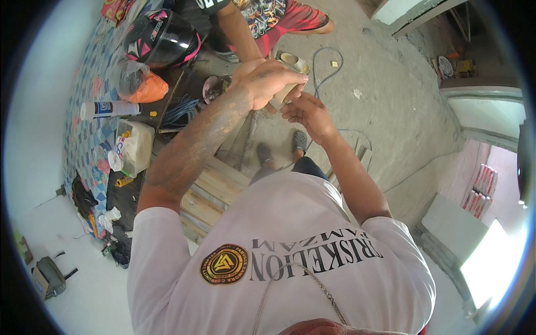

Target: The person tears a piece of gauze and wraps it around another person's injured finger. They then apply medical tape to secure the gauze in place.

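Note:
My left hand (270,81) is closed around a beige, curved object (281,97), perhaps a tape roll; the fingers partly hide it. Just right of and below it, my right hand (312,117) has curled fingers at the object's edge, and whether they grip it is unclear. Beyond the held object is a beige cylindrical item (294,63) with an open end. A co-worker's forearm (238,31) reaches in from the top, the hand partly behind my left hand. A small bucket or tub (213,88) with dark contents stands left of my hands.
At left are a black and pink helmet (161,39), an orange bag (144,86), a white tube (111,109), a plastic container (140,146) and blue cable (182,111). A cable loop (341,63) lies on the concrete floor. Wrapped planks or boxes (220,180) are beside my legs.

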A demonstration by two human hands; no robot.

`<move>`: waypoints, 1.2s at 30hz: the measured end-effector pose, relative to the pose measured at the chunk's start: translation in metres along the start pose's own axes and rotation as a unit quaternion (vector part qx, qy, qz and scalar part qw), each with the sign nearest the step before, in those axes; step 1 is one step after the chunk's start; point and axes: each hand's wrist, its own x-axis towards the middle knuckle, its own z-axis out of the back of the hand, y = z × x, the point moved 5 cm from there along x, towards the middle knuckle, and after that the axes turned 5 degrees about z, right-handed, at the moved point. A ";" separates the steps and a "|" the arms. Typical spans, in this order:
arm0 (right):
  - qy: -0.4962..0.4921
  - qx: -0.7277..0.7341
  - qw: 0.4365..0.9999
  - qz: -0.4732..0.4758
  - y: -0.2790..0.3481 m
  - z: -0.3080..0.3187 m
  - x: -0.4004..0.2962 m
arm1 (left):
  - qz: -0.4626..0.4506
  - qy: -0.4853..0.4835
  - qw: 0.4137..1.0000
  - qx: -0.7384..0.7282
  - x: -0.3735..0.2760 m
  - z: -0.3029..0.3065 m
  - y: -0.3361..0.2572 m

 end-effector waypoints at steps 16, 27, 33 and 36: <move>0.022 0.038 0.990 -0.134 -0.038 0.014 0.038 | -0.025 -0.268 0.935 -0.231 -0.055 -0.033 0.113; 0.250 -0.560 0.671 0.417 0.099 -0.036 0.051 | -0.139 -0.167 0.733 -0.645 0.019 -0.052 0.132; 0.296 -0.652 0.689 0.112 0.067 -0.048 0.072 | -0.122 -0.286 0.759 -0.573 0.017 -0.046 0.152; 0.289 -0.700 0.649 0.072 0.055 -0.045 0.081 | -0.142 -0.300 0.761 -0.557 0.014 -0.048 0.153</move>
